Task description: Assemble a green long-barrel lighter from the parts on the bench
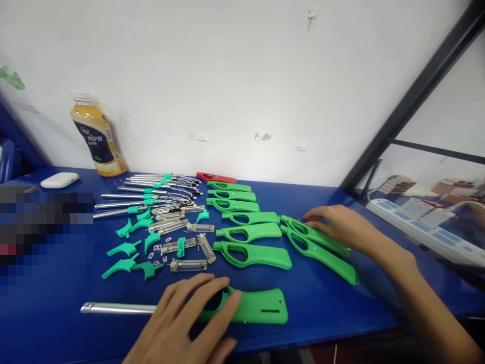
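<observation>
Near the front edge lies a long-nosed lighter with a green handle (264,306) and a silver metal tube (119,308). My left hand (189,323) is over the middle of it, fingers and thumb closed around the trigger area. At the right, my right hand (333,225) has its fingers bent onto the upper of two green lighter shells; its palm hides part of that shell. The lower green shell (322,255) lies alongside. Left of it, several more green shells (261,255) form a column, with a red shell (217,178) at the far end.
Metal lighter tubes with wires (125,203), teal triggers (123,267) and clear fuel tanks (189,265) are spread on the blue table (310,308). A yellow bottle (98,136) leans against the wall, near a white case (59,180). A white power strip (420,227) sits beyond the right frame.
</observation>
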The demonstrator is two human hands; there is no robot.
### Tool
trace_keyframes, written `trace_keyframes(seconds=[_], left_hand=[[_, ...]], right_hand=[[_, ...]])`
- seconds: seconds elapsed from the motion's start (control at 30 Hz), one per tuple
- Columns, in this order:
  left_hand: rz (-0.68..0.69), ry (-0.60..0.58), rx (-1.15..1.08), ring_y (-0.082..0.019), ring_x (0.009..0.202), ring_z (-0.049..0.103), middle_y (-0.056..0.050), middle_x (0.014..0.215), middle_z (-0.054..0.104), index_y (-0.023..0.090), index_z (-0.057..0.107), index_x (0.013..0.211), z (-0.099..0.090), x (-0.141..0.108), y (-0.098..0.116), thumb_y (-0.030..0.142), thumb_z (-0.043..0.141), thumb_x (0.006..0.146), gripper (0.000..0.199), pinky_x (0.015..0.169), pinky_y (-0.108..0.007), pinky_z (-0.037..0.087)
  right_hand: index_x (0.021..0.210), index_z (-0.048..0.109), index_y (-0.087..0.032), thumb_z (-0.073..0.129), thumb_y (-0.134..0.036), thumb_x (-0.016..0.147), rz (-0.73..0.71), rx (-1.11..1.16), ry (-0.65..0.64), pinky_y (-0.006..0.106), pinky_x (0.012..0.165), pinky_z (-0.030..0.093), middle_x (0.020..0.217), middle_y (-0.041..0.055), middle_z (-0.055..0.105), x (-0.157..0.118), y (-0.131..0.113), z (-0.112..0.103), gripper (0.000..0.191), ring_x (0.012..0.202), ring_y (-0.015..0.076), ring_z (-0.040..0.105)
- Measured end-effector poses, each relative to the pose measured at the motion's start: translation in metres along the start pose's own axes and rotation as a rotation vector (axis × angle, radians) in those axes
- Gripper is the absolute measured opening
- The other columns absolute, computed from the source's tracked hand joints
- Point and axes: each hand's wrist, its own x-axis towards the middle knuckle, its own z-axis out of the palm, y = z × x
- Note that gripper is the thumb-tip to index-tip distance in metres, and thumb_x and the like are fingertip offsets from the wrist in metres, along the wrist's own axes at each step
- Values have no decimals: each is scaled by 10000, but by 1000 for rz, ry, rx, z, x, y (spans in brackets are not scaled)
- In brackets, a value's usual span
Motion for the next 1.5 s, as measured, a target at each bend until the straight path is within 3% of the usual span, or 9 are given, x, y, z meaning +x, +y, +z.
trace_keyframes(seconds=[0.17, 0.3, 0.4, 0.5, 0.6, 0.7, 0.87, 1.17, 1.5], left_hand=[[40, -34, -7, -220, 1288, 721, 13, 1414, 777, 290, 709, 1440, 13, 4, 7, 242, 439, 1204, 362, 1087, -359, 587], [33, -48, -57, -236, 1248, 737, -37, 1364, 784, 269, 672, 1488, 17, 1, 9, 121, 407, 1169, 440, 1021, -387, 625], [-13, -60, -106, -252, 1186, 747, -76, 1300, 784, 235, 682, 1442, 13, 4, 12, 121, 402, 1167, 408, 940, -398, 653], [-64, -41, -121, -262, 1125, 756, -80, 1250, 789, 230, 692, 1389, 9, 9, 16, 136, 423, 1168, 361, 887, -415, 667], [-75, -10, -119, -268, 1078, 769, -81, 1220, 797, 223, 699, 1369, 10, 10, 17, 127, 449, 1152, 345, 848, -424, 681], [-61, 36, -101, -283, 1046, 787, -83, 1186, 811, 209, 722, 1327, 13, 8, 15, 130, 465, 1142, 326, 819, -439, 697], [-49, 26, -57, -282, 1105, 783, -85, 1246, 807, 221, 714, 1385, 10, -8, 6, 120, 494, 1132, 351, 842, -419, 698], [-83, 11, -32, -257, 1164, 769, -82, 1292, 797, 216, 687, 1424, -7, -26, -8, 118, 464, 1145, 370, 925, -386, 686], [-107, 62, -24, -245, 1118, 784, -58, 1235, 817, 220, 716, 1363, -9, -22, -6, 134, 428, 1162, 362, 914, -369, 669]], right_hand=[[1219, 739, -190, 724, -422, 1080, 12, -11, -37, 406, 899, 653, 1175, 55, 767, 11, 4, 7, 271, 986, 192, 755], [1227, 671, -178, 585, -363, 1133, 23, 61, 126, 417, 889, 631, 1177, 100, 768, 6, 1, -5, 224, 998, 232, 759], [1208, 555, -196, 440, -361, 1142, -18, 144, 292, 420, 882, 595, 1221, 195, 752, -5, -19, -28, 211, 1077, 306, 749], [1170, 493, -235, 423, -429, 1152, -123, 222, 376, 379, 876, 571, 1134, 139, 726, -13, -57, -51, 206, 998, 259, 720], [1129, 580, -268, 445, -416, 1158, -269, 264, 328, 307, 726, 520, 983, 29, 723, -14, -107, -61, 202, 791, 185, 668], [1220, 624, -250, 530, -244, 1111, -498, 193, 225, 291, 686, 452, 1082, 19, 768, -7, -158, -59, 145, 807, 161, 691], [1156, 728, -232, 641, -85, 989, -639, -24, 48, 352, 544, 158, 914, 3, 772, 12, -215, -49, 238, 659, 153, 587], [995, 740, -214, 655, -71, 967, -698, -165, -51, 366, 534, 135, 881, 4, 754, 32, -236, -40, 169, 607, 139, 483], [1049, 717, -182, 688, -14, 907, -775, -296, -34, 363, 506, 133, 922, 30, 775, 33, -248, -38, 222, 638, 145, 613]])
